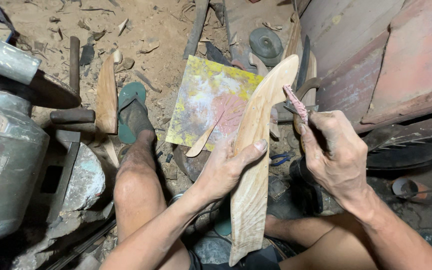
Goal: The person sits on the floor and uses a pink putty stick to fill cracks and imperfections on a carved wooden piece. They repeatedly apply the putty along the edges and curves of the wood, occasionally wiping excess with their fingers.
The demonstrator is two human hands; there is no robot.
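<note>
Wooden blade blank (251,165): lower end partly behind the legs; left hand (223,170) fingers hidden behind it; grey machine (6,150) cut by frame edge.

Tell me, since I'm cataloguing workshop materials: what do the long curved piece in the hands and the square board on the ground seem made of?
Curved piece, held by the left hand: bare, unfinished pale wood, by its visible grain streaks and matte surface. Square board: a flat panel, possibly wood or tile; its base is hidden under yellow, white and pink smears that look like paint or filler.
</note>
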